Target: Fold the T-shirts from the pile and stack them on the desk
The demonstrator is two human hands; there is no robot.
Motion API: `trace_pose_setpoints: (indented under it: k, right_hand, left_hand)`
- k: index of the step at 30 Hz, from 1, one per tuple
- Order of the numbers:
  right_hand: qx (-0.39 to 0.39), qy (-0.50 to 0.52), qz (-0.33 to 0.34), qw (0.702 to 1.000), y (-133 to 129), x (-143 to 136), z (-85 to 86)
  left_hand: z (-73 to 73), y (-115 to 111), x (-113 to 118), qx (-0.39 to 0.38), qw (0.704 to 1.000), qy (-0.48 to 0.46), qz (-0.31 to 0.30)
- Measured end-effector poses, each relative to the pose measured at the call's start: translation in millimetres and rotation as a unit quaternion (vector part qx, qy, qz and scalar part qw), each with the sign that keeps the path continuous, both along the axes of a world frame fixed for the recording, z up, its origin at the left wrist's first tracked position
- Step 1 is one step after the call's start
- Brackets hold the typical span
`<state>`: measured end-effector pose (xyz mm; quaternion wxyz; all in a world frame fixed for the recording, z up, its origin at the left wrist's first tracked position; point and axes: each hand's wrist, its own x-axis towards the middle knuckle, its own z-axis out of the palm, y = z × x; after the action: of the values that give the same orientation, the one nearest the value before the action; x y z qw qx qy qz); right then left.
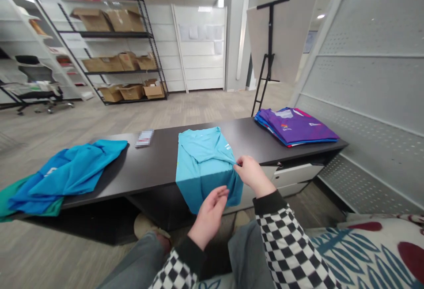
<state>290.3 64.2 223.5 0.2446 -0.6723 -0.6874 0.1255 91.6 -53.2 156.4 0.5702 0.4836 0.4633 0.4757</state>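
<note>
A light blue shirt (205,148) lies partly folded on the dark table, its lower part hanging over the front edge. My right hand (250,172) pinches a bit of its fabric at the right side, close to the table edge. In front of the hanging part is my left hand (212,212), fingers stretched out and slightly curved, with nothing in it. Whether its fingertips touch the cloth I cannot tell.
On the dark table (145,165), a stack of folded shirts (294,125), purple on top, sits at the right. Loose blue and green shirts (73,170) drape over the left end. A small blurred card or packet (145,138) lies between. White drawers (294,175) are below, right.
</note>
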Motion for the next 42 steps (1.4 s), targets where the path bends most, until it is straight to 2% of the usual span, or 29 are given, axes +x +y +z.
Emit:
trace_pose_setpoints:
  k: [3,5,7,10,13,15,17,19,21,24,26,28,30,34,37,40,42]
  right_hand:
    - [-0.004,0.032,-0.004,0.999,-4.9,-3.6,4.8]
    - [-0.006,0.069,-0.008,0.998,-10.6,-3.6,9.0]
    - [0.001,0.110,0.009,0.994,-16.7,-3.2,11.9]
    - [-0.004,0.186,0.079,0.979,-21.8,-5.0,12.4]
    - [-0.074,0.297,0.149,0.940,-18.6,-9.5,9.6]
    - [-0.111,0.370,0.133,0.913,-12.9,-10.8,7.8]
    - [-0.093,0.397,0.066,0.911,-6.4,-8.8,6.9]
    - [-0.035,0.370,0.016,0.928,-0.8,-4.2,6.5]
    - [0.010,0.323,0.018,0.946,3.1,0.5,5.8]
    - [0.029,0.270,0.024,0.962,6.3,3.5,3.9]
    - [0.040,0.251,0.003,0.967,7.6,3.2,2.6]
    - [0.053,0.243,-0.014,0.968,8.6,2.6,1.6]
    - [0.061,0.239,-0.014,0.969,9.2,2.3,0.8]
    - [0.050,0.224,-0.009,0.973,9.7,1.7,-0.2]
    - [0.039,0.215,-0.004,0.976,9.4,0.7,0.4]
    - [0.027,0.202,0.000,0.979,8.2,0.5,2.4]
    - [0.022,0.189,0.003,0.982,7.3,0.8,3.6]
  left_hand:
    - [15.2,42.9,45.1,0.006,0.993,-0.093,0.068]
    - [17.8,59.4,63.0,-0.001,0.989,-0.119,0.086]
    - [16.8,65.7,70.8,-0.014,0.986,-0.140,0.092]
    - [15.5,65.5,72.6,-0.023,0.980,-0.169,0.105]
    - [17.7,66.0,74.8,-0.029,0.968,-0.205,0.143]
    - [20.4,68.8,78.4,-0.035,0.958,-0.228,0.173]
    - [23.0,71.9,82.2,-0.031,0.955,-0.225,0.192]
    - [24.9,73.6,84.7,-0.023,0.964,-0.188,0.188]
    - [26.1,73.4,84.2,-0.019,0.977,-0.134,0.167]
    - [26.6,71.7,75.5,-0.029,0.990,-0.014,0.141]
    - [25.8,70.8,64.5,-0.017,0.985,0.112,0.131]
    - [24.0,69.9,52.1,0.023,0.968,0.218,0.123]
    - [21.4,68.0,42.6,0.049,0.960,0.240,0.131]
    - [20.0,59.8,40.9,0.049,0.967,0.183,0.171]
    - [26.9,55.0,50.0,0.089,0.946,0.248,0.186]
    - [37.9,57.7,58.2,0.119,0.907,0.359,0.186]
    - [45.3,62.8,60.9,0.109,0.882,0.426,0.167]
